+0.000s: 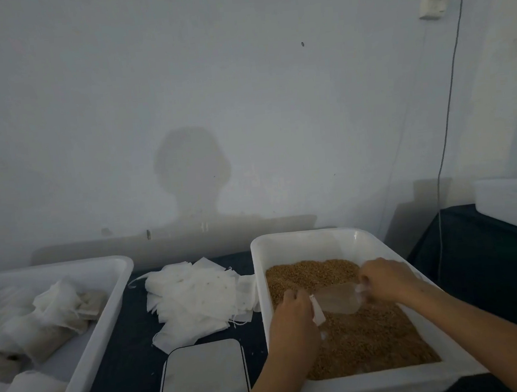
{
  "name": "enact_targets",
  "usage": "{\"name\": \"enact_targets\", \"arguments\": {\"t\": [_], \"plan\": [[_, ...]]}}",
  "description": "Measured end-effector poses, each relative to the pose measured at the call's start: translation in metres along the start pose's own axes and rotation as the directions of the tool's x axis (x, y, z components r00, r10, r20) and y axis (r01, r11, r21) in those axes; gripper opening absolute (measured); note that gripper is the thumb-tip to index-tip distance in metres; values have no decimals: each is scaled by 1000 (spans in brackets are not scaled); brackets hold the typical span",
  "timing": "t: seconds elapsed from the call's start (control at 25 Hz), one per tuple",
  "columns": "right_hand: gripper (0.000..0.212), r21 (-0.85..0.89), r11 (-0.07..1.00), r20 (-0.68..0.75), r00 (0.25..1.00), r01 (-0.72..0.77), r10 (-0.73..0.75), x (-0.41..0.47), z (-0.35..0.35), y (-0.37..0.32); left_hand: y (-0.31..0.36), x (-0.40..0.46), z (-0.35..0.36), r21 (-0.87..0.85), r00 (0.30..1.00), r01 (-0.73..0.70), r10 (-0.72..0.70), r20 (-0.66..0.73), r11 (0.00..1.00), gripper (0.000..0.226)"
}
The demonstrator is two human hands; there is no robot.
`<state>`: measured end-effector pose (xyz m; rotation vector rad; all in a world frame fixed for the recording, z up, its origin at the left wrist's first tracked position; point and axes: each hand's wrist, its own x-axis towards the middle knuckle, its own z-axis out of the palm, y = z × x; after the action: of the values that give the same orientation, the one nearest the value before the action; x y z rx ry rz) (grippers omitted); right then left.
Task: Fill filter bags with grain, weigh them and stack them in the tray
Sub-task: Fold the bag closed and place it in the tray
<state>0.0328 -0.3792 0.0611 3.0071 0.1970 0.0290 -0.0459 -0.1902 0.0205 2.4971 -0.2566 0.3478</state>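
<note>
1. The scale [202, 381] lies nearest on the bench [131, 359], bare, left of the grain tub [379, 386]
2. Both forearms reach over the tub's near rim; the left hand [294, 314] pinches the filter bag [336, 299] at its left edge, fingers curled
3. The right hand [385, 280] grips the bag's right edge, holding it over the grain [369, 343]
4. The bag looks thin, limp and light; hold it by the mouth edges
5. Spare bags [194, 296] lie farther left; filled ones sit in the tray [105, 321] at far left

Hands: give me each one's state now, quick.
Left hand: pinches a filter bag over the grain.
Right hand: grips a clear scoop.
</note>
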Motion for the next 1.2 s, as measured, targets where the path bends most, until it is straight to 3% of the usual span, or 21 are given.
{"name": "enact_targets", "arguments": {"t": [0.2, 0.32, 0.48, 0.76, 1.04, 1.2], "plan": [[14, 83, 996, -1, 999, 36, -36, 26, 8, -46, -1, 0, 4, 17, 1000, -5, 5, 3, 1000, 18], [34, 191, 981, -19, 999, 41, -38, 38, 29, -62, -3, 1, 5, 14, 1000, -10, 10, 6, 1000, 22], [40, 405, 914, -12, 1000, 15, -11, 39, 52, -50, -4, 3, 5, 8, 1000, -11, 12, -21, 1000, 19], [21, 586, 811, -103, 992, 4, 70, 9, 9, 11, -10, 15, 0, -23, 999, 18, -19, -30, 1000, 16], [16, 608, 786, 53, 983, 108, -177, -64, -51, 64, -11, 32, 2, -45, 996, -24, 27, 81, 999, 21], [13, 571, 802, 45, 969, 176, -244, -76, -56, 61, -9, 35, 4, -58, 976, -87, 97, 197, 994, 7]]}}
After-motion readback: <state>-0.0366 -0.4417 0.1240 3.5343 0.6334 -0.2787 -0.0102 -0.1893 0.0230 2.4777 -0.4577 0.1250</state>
